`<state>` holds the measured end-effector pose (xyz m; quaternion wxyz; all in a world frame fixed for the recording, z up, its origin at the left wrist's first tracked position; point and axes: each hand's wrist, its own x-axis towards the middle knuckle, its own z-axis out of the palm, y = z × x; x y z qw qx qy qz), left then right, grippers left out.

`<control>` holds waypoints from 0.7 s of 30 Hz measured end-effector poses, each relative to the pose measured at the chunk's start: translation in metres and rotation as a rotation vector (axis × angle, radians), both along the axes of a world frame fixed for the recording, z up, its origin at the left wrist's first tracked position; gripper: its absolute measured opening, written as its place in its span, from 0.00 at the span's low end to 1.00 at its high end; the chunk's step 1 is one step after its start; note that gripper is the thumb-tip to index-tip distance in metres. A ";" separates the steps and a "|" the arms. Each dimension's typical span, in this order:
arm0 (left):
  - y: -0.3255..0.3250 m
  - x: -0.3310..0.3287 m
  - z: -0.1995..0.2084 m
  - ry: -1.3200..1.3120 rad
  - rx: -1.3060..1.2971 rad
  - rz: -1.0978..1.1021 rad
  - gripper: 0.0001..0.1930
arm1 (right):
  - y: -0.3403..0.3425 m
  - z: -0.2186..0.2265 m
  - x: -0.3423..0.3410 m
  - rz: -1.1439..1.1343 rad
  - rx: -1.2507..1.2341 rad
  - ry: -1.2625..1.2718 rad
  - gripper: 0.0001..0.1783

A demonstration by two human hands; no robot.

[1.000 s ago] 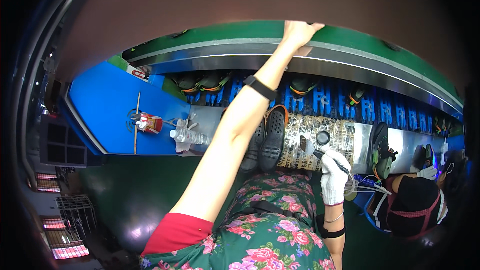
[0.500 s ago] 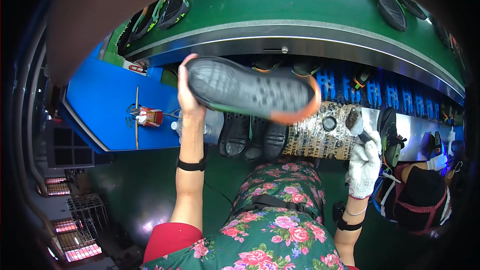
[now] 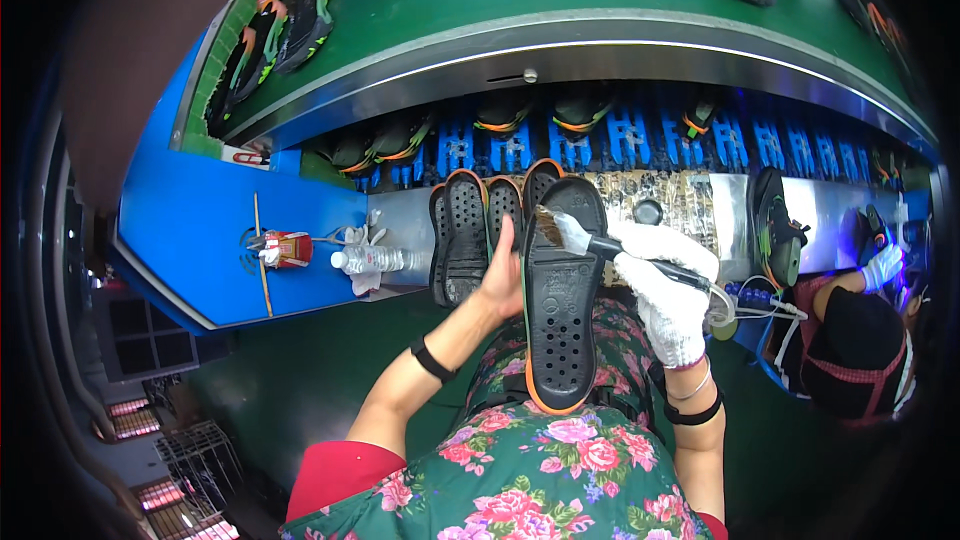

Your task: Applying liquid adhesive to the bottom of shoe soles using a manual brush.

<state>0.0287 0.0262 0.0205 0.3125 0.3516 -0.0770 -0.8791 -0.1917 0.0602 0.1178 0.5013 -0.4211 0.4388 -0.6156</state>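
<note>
A black shoe sole [image 3: 562, 290] with an orange rim and rows of small holes stands upright lengthwise before my apron. My bare left hand [image 3: 503, 275] grips its left edge, thumb pointing up. In my right hand [image 3: 668, 285], covered by a white knit glove, is a brush [image 3: 572, 235] with a black handle and a hose running from its end. Its brown bristle tip rests on the upper part of the sole. Further black soles [image 3: 466, 230] stand just left of the held one, on the bench behind my left hand.
A cardboard-covered bench [image 3: 690, 195] carries a small round black cup [image 3: 648, 211]. Behind it runs a blue rack [image 3: 630, 140] below a green conveyor [image 3: 480, 0] holding shoes. At left are a blue table [image 3: 200, 230], a red box [image 3: 288, 249] and a plastic bottle [image 3: 368, 259]. A co-worker [image 3: 850, 330] sits at right.
My left hand has brought the sole from a sideways, raised position at the left to an upright one in front of me. The brush has moved left onto the sole.
</note>
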 end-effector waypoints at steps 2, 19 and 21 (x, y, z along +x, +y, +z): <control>0.033 -0.005 -0.006 0.513 -0.140 -0.192 0.64 | 0.005 0.003 -0.004 -0.012 0.150 0.035 0.12; 0.022 -0.051 0.034 0.290 -0.113 0.201 0.55 | -0.025 0.017 -0.009 -0.201 -0.624 0.903 0.20; 0.024 -0.056 0.037 0.017 -0.310 0.077 0.54 | -0.019 0.019 -0.003 -0.198 -0.607 0.996 0.20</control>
